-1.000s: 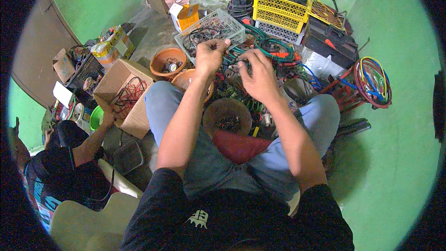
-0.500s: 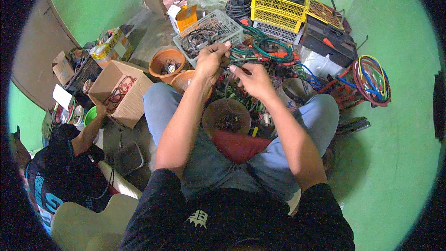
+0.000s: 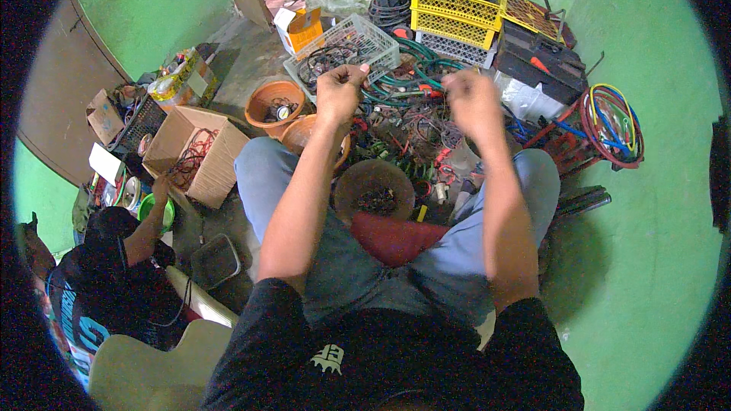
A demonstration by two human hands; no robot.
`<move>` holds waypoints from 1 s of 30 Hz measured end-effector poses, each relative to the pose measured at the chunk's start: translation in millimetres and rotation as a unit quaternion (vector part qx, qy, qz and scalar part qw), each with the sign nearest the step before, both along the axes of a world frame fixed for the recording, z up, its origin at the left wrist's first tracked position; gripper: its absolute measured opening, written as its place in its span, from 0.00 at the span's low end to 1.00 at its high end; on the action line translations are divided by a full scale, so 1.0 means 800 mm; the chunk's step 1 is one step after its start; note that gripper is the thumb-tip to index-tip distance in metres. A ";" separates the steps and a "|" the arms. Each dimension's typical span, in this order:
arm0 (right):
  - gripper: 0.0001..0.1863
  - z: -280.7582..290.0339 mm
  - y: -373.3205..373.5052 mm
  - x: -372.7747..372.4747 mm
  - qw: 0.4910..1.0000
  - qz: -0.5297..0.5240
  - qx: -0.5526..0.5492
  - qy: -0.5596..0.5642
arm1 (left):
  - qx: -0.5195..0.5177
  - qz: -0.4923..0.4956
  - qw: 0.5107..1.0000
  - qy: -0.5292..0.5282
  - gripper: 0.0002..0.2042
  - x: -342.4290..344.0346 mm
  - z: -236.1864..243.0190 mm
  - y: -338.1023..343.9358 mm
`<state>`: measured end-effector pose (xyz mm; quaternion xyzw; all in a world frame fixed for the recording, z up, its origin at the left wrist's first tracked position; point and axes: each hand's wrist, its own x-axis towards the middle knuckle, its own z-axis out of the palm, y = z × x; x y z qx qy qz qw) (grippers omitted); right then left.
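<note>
My left hand [image 3: 340, 95] is raised over the heap, its fingers pinched together with the thumb on top. Whatever they hold is too small or hidden to name. To its right and well apart, my right hand [image 3: 475, 106] is smeared by motion, and its fingertips do not show clearly. Below both hands spreads a heap of tangled wires and small parts [image 3: 403, 133]. Coiled green cable [image 3: 426, 68] lies just beyond, between the hands. Between my knees stands a round bowl [image 3: 373, 173] with small dark bits in it.
A translucent crate [image 3: 373, 30] of cables and orange tubs [image 3: 263, 95] lie ahead to the left. Yellow crates [image 3: 457, 19] and a black toolbox [image 3: 541, 68] stand at the back right. A co-worker [image 3: 114, 274] sits at left, beside a cardboard box [image 3: 217, 171] of red wires.
My hands were close together and are now apart: the right has swung to the right, while the left has shifted slightly left. The co-worker's hand has moved down toward the green tub.
</note>
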<state>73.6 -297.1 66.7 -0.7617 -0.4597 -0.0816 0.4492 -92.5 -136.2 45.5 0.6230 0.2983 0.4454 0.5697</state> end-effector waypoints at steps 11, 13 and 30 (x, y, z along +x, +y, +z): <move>0.16 -0.002 -0.035 0.076 0.929 -0.253 0.116 -0.243 | 0.000 0.033 0.998 -0.050 0.13 -0.006 0.000 0.016; 0.13 -0.004 -0.010 0.009 0.983 -0.065 0.096 -0.143 | -0.016 0.018 0.999 -0.040 0.13 -0.007 0.007 0.004; 0.16 -0.057 0.052 -0.070 0.960 0.186 -0.019 0.208 | -0.058 -0.046 0.996 -0.045 0.13 -0.005 0.003 0.000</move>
